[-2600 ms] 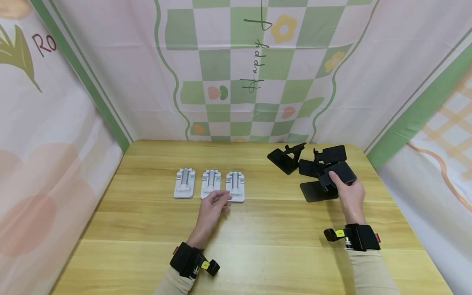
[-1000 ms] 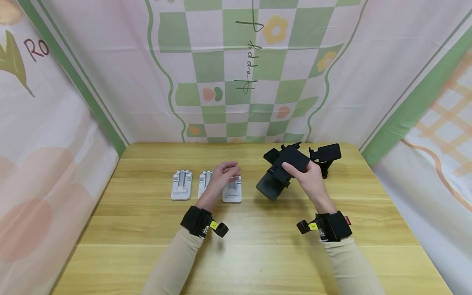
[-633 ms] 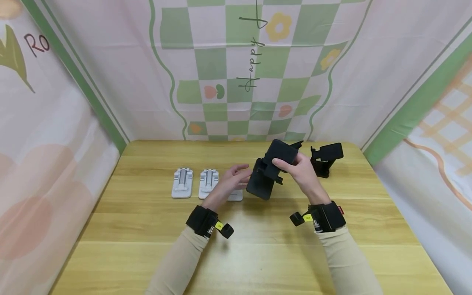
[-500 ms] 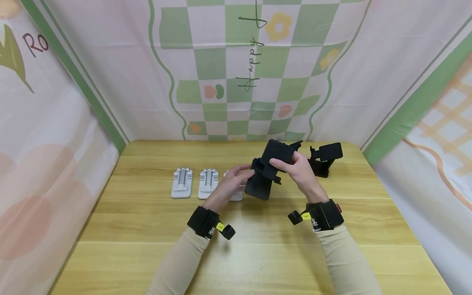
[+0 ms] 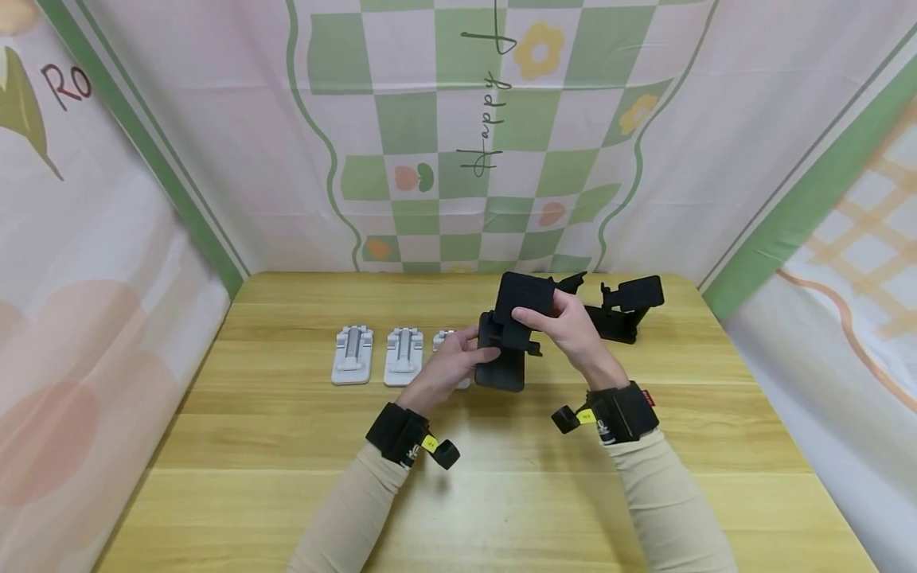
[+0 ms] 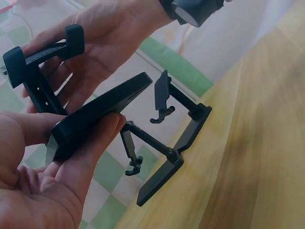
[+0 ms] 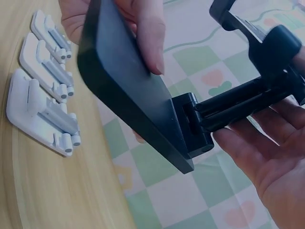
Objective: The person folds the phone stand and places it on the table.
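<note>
Both hands hold one unfolded black phone stand (image 5: 526,293) above the table, near the middle. My left hand (image 5: 446,369) pinches its flat base (image 6: 102,107), thumb on one face and fingers on the other. My right hand (image 5: 579,338) grips the upper plate, thumb across its face in the head view. In the right wrist view the hinged arm (image 7: 238,102) joins base and plate, with right-hand fingers behind it. Three folded white phone stands (image 5: 352,355) lie in a row at the left; the left hand partly covers the rightmost one (image 5: 442,340).
Two more unfolded black phone stands (image 5: 640,296) stand on the wooden table (image 5: 516,493) at the back right, one partly behind the right hand. A patterned cloth (image 5: 408,119) hangs along the table's back edge and both sides.
The right hand has lifted the black phone stand from the right-hand group and carried it left. The left hand has moved right from the white stands and now grips its base.
</note>
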The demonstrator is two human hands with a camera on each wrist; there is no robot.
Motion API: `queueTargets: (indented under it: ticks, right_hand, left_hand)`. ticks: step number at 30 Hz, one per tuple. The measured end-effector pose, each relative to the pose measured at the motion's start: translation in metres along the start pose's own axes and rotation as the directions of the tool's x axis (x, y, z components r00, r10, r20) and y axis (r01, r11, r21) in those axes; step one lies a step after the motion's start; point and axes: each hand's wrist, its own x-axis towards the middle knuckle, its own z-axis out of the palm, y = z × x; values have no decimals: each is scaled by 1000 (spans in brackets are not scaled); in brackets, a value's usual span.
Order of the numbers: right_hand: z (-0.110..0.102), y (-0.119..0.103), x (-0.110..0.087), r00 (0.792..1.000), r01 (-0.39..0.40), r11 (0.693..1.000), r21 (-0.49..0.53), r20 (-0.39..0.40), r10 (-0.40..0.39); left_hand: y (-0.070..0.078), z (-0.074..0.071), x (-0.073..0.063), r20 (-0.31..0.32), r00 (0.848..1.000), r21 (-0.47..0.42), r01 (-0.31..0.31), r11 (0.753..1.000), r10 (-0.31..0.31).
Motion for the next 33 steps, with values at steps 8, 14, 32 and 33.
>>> queueTargets:
  ticks: [8, 14, 32, 33]
  right_hand:
    - [4, 7, 1, 998, 43, 999, 9, 48, -43]
    - [4, 15, 0, 991, 27, 1000, 0, 129, -26]
    - [7, 16, -1, 988, 76, 992, -103, 145, -61]
    - [8, 16, -1, 988, 79, 991, -105, 143, -63]
  left_hand:
    - [-3, 1, 0, -12, 1000, -37, -9, 999, 9]
    - [-3, 0, -1, -22, 1000, -18, -11, 1000, 11]
    - [-5, -2, -2, -27, 1000, -10, 9, 1000, -9]
    - [-5, -2, -2, -28, 1000, -7, 10, 1000, -10]
